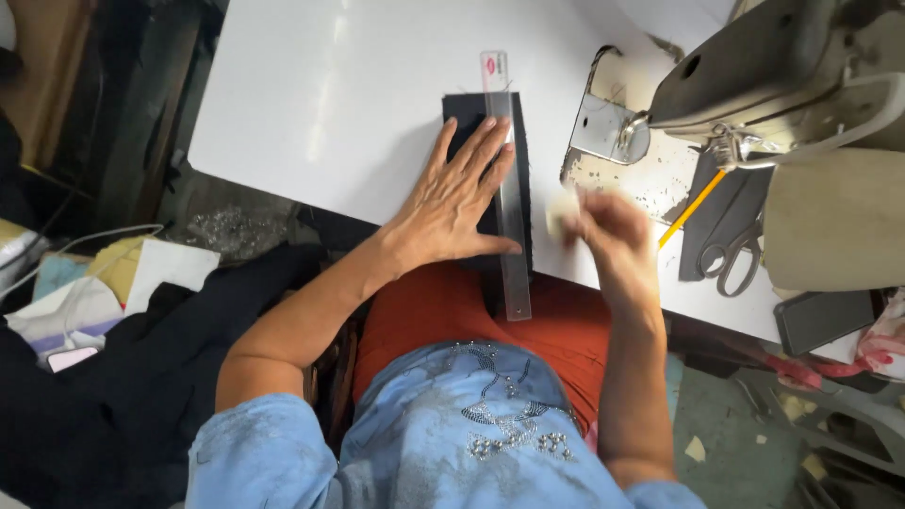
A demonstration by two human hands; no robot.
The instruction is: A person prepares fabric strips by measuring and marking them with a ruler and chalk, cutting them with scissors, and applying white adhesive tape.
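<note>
- Far left, a heap of dark cloth (123, 377) and papers (141, 273) sits below the table (311, 104) edge. It is well apart from the work, so I see no trouble there.
- My left hand (452, 203) lies flat, fingers spread, pressing the ruler (509, 188) onto the black fabric (471, 113). It grips nothing, only holds down.
- The fabric lies at the table's near edge, and the ruler's lower end juts past it over my lap. I judge that a slip of the palm could let the ruler pivot and throw the line off.
- My right hand (603, 226) is blurred, just right of the ruler. It seems pinched on a small pale piece, perhaps chalk (563, 215), though I cannot tell for sure. A fast stroke could ride off the ruler or drag the cloth.
- Right of it, a pencil (693, 207) and scissors (735, 259) lie by the sewing machine (773, 66), with a phone (825, 319) at the edge. I think an elbow swing could knock these.
</note>
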